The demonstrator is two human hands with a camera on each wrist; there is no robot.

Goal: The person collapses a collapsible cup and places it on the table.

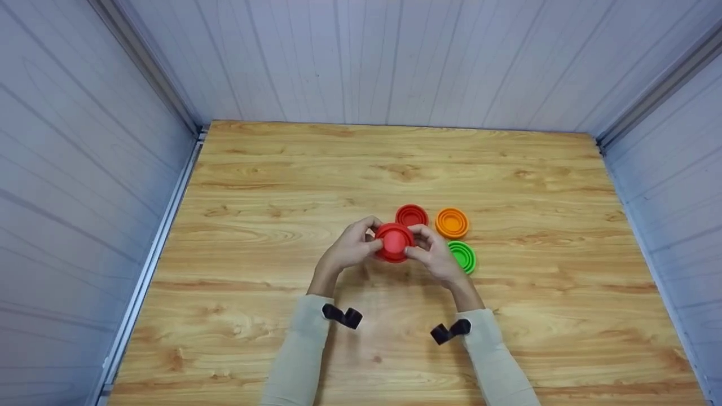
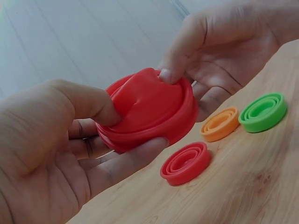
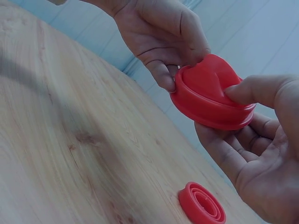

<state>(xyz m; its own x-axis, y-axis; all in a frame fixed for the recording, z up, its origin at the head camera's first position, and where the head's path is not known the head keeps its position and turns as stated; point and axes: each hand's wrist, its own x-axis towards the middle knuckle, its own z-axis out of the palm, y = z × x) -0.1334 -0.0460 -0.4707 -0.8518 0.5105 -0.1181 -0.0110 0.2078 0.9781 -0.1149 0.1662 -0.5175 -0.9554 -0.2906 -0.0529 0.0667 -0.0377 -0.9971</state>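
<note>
A red collapsible cup [image 1: 395,243] is held above the table between both hands, its base facing up. My left hand [image 1: 352,246] grips one side of its rim, the thumb pressing into the soft base. On the opposite side my right hand [image 1: 439,258] grips it, with the thumb [image 3: 243,92] also on the base. The base [image 2: 147,95] looks dented and creased between the thumbs. Just beyond the hands, another red collapsible cup [image 1: 411,215] lies folded flat. Close to the right hand lie an orange one [image 1: 452,223] and a green one [image 1: 462,257], both folded into rings.
Beneath everything is a wood-grain table [image 1: 271,186]. Pale panels enclose it at the back [image 1: 361,62], the left [image 1: 84,197] and the right [image 1: 677,186]. Both sleeved wrists carry a small black camera mount.
</note>
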